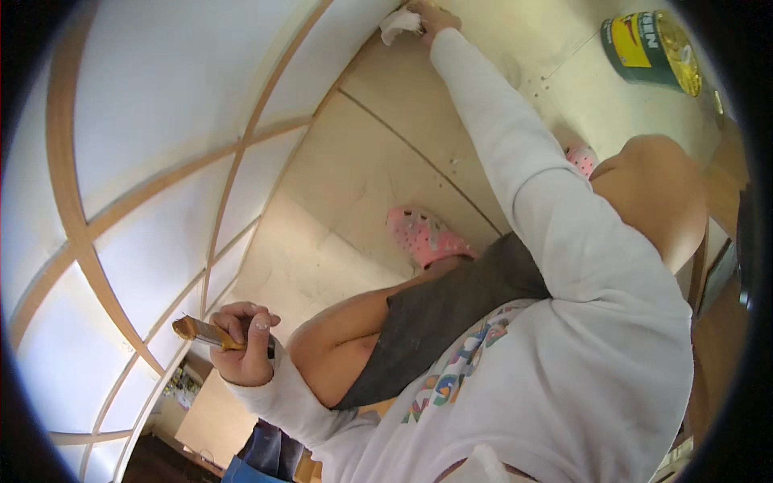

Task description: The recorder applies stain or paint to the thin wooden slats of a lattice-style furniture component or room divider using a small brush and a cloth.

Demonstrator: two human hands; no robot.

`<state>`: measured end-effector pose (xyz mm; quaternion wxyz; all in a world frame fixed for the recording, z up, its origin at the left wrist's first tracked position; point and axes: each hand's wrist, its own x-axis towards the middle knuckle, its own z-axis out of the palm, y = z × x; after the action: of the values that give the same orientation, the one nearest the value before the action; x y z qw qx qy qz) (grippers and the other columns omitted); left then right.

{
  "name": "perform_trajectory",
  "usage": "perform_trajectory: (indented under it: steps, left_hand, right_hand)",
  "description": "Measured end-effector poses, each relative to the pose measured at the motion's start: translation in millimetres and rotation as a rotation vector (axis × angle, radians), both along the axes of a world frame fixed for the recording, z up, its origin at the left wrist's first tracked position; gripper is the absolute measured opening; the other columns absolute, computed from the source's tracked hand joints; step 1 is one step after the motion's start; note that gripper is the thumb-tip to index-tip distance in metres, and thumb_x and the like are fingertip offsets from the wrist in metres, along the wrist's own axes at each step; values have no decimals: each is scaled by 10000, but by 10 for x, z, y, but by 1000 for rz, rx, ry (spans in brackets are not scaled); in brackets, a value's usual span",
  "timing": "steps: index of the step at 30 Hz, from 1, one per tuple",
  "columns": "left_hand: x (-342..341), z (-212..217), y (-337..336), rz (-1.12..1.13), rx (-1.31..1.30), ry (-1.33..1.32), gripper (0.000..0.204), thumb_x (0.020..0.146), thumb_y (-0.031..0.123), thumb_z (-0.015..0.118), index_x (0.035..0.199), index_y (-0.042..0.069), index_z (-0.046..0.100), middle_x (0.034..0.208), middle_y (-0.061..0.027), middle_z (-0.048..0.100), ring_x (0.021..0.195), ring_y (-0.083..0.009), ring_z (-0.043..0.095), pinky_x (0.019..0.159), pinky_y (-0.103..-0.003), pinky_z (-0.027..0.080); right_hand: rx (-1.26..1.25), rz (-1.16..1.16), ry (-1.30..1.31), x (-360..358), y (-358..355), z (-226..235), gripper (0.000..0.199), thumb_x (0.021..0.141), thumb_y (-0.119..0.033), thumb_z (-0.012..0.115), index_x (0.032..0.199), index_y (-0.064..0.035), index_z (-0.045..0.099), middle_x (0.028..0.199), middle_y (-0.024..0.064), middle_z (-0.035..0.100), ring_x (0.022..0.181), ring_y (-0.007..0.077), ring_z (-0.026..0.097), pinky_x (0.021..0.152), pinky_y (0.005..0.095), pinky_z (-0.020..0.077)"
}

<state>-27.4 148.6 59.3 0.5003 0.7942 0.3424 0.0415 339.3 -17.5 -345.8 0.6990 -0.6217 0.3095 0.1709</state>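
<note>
A paintbrush (211, 332) with brown-stained bristles and a metal ferrule is gripped in my left hand (247, 344). Its bristle end points left, close to the wood-framed panel (153, 173), with no contact that I can make out. My right arm reaches far out to the top of the view. There my right hand (435, 18) is closed on a crumpled white cloth or paper (400, 26), down by the panel's lower edge where it meets the floor. Part of that hand is cut off by the picture's dark rim.
A green and yellow tin (644, 50) stands on the tiled floor (374, 153) at the far right. My feet wear pink clogs (420, 233). A light wooden box or board (217, 423) and a blue object (254, 468) are at the lower left. Small specks dot the tiles.
</note>
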Motion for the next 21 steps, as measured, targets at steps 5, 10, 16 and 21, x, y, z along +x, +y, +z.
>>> perform_trajectory:
  steps: [5,10,16,21]
  left_hand:
    - [398,-21,-146,-127,-37,-50,323,749,-88,603,753,80,327,832,-143,536,737,-188,574,660,-318,533]
    - [1050,-135,-399,-359,-81,-56,335,737,-107,606,749,75,325,830,-140,538,722,-193,571,672,-310,511]
    - [1586,-209,-905,-477,-131,-88,314,748,-87,606,723,68,333,786,-128,546,692,-177,563,675,-290,495]
    - [1904,-378,-1300,-613,-47,5,180,794,6,609,806,28,431,774,-108,549,662,-166,561,611,-298,494]
  right_hand:
    - [483,-284,-177,21,-924,718,239,763,-73,641,998,-32,618,903,136,634,804,238,618,736,359,503]
    - [508,-215,-409,-145,-1868,1370,418,756,-69,718,1098,72,523,996,132,627,876,222,638,771,353,541]
    - [-575,-403,-730,-409,-2981,2370,337,722,22,663,1049,-53,630,1066,48,625,849,152,622,733,293,511]
    - [-1349,-736,-984,-501,-3603,3031,232,700,-70,666,930,-46,643,862,99,648,770,225,597,714,341,461]
